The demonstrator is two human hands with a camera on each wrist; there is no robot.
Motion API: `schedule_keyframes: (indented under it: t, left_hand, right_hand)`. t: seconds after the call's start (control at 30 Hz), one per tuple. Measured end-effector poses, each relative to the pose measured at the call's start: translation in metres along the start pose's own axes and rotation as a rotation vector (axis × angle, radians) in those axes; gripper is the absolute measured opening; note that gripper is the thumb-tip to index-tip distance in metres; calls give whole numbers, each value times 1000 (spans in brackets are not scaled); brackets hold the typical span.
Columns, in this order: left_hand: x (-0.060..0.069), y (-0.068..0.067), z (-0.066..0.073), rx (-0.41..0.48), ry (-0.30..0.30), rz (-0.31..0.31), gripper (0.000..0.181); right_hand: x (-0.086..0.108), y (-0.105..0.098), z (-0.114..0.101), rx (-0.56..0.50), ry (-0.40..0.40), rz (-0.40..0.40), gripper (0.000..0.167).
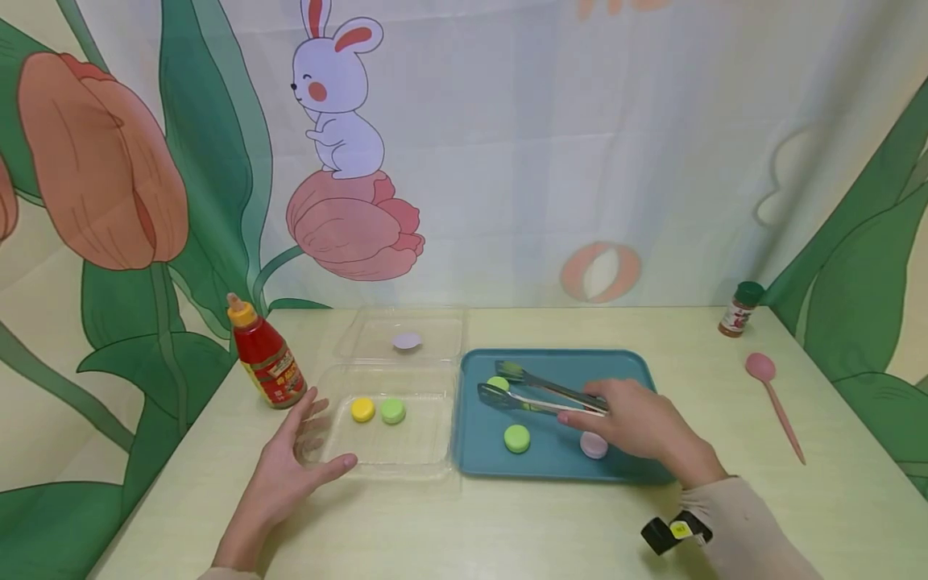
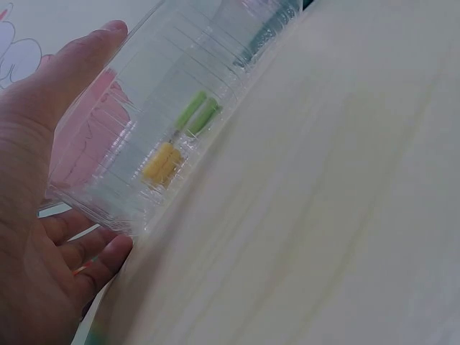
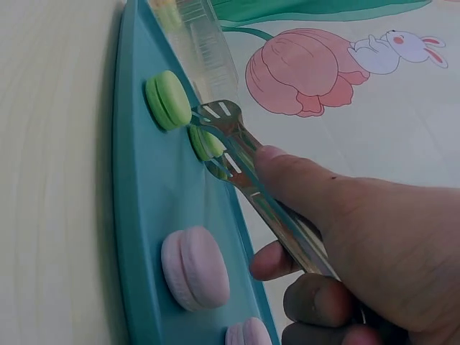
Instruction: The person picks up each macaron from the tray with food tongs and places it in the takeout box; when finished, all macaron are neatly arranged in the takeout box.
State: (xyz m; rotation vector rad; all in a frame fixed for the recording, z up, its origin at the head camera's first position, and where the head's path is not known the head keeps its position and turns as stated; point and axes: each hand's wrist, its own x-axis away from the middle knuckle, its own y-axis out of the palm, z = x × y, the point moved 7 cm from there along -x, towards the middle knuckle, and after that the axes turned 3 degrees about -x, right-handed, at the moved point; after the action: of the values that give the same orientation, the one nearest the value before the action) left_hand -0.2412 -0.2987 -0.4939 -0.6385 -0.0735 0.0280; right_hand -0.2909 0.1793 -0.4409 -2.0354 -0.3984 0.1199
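Note:
My right hand (image 1: 638, 419) grips metal tongs (image 3: 277, 219) over a blue tray (image 1: 551, 469). The tong tips stand apart on either side of a green macaron (image 3: 205, 142) on the tray. Nearer the front lies another green macaron (image 1: 517, 438), and a pink macaron (image 1: 594, 445) sits beside my hand. A second pink macaron (image 3: 248, 332) shows only in the right wrist view. With thumb and fingers spread, my left hand (image 1: 286, 459) rests at the left corner of a clear plastic box (image 1: 391, 459). Inside it are a yellow macaron (image 1: 362, 410) and a green macaron (image 1: 393, 412).
The box's clear lid (image 1: 442, 334) lies folded back, with a pale oval sticker (image 1: 407, 341) on it. A red sauce bottle (image 1: 270, 358) stands at the left. At the right are a spice jar (image 1: 741, 309) and a pink spoon (image 1: 774, 403). A printed curtain hangs behind.

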Motion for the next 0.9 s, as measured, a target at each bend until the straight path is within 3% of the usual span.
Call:
schedule_keyframes:
  t: [0.4,0.7,0.9]
  left_hand:
    - [0,0,1,-1,1,3,128]
    - [1,0,3,1,7,0,127]
    - [1,-1,4,4,10,0,127]
  right_hand:
    - [-1,1,2,32,-28,7,81]
    - [-3,1,4,16,-64,20,61]
    - [-4,-8,5,-72,-127,67,42]
